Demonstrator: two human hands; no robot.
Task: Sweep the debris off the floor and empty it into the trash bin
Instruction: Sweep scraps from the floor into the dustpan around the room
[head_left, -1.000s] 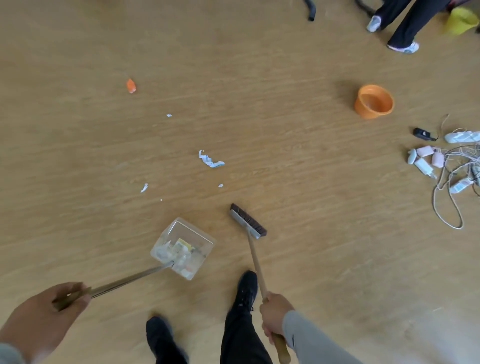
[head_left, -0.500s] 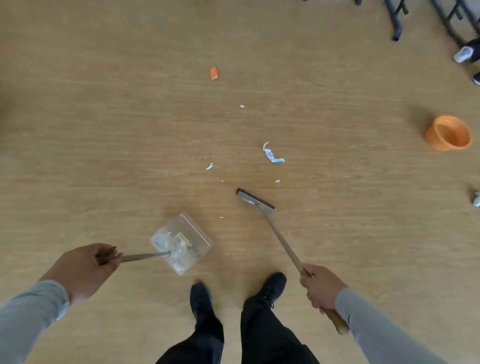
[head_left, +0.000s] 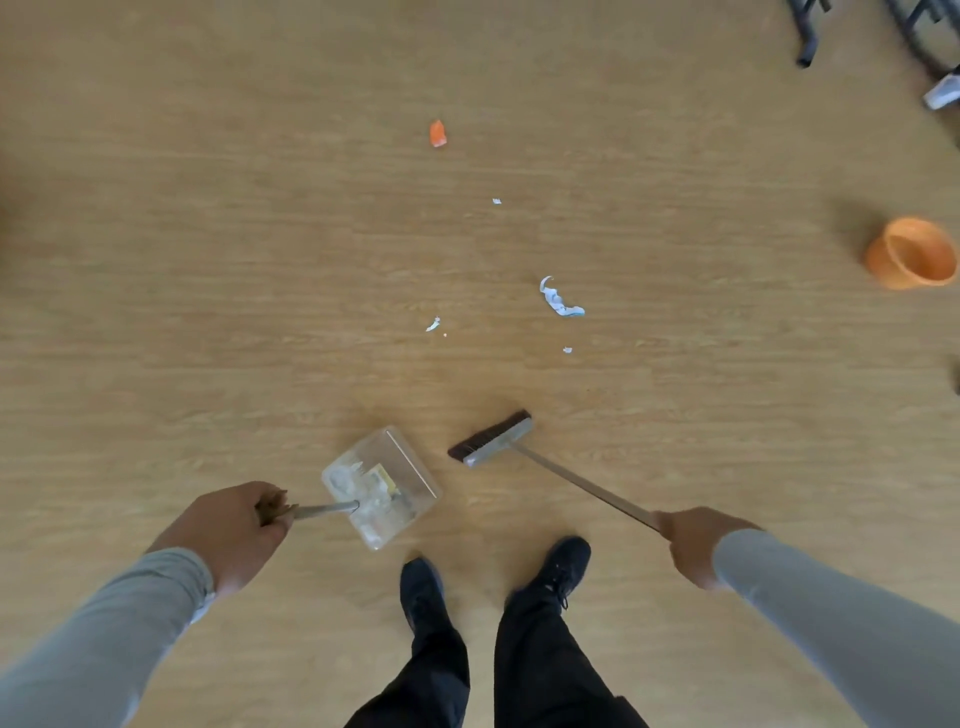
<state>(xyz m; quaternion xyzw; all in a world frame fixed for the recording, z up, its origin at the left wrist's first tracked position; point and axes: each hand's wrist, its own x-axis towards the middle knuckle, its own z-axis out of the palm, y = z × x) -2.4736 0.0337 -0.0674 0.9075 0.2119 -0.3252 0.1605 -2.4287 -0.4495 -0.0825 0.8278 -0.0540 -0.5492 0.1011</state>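
While the clear dustpan, already loaded with scraps, is gripped by the left hand, the broom handle is clenched in the right hand. Paper debris is scattered beyond the broom head, well apart from it.

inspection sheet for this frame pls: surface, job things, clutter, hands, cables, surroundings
Surface: wood-look floor, scraps scattered.
Job's things: clear dustpan already holding debris; broom beside it; white paper scrap, orange scrap and small white bits unswept.
Clutter: orange bowl on its side.
Hands: left hand grips dustpan handle; right hand grips broom handle.
Cables: nothing seen.
Surroundings: black furniture legs top right; no trash bin in view.
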